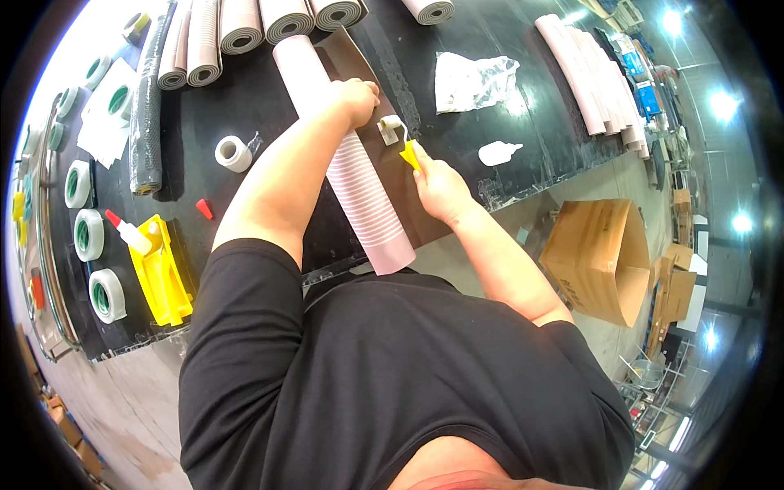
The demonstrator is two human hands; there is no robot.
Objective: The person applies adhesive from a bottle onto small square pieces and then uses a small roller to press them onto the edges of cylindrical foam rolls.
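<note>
A pink ribbed mat roll [364, 194] lies on the black table in front of me, pointing toward my body. Its loose brown flap [412, 214] is spread out along the right side. My left hand [355, 101] reaches across the far half of the roll, fingers curled at the flap's edge; my forearm hides part of the roll. In my right hand [442, 189] is the yellow handle of a small paint roller [411, 153]. Its whitish head rests on or just above the brown flap.
Several rolled mats [286, 20] line the far side, with more pink rolls [576, 77] at right. A plastic bag [474, 82], white bottle [499, 153], tape roll [233, 153] and yellow paint tray [163, 273] lie around. A cardboard box [584, 253] stands beyond the table edge.
</note>
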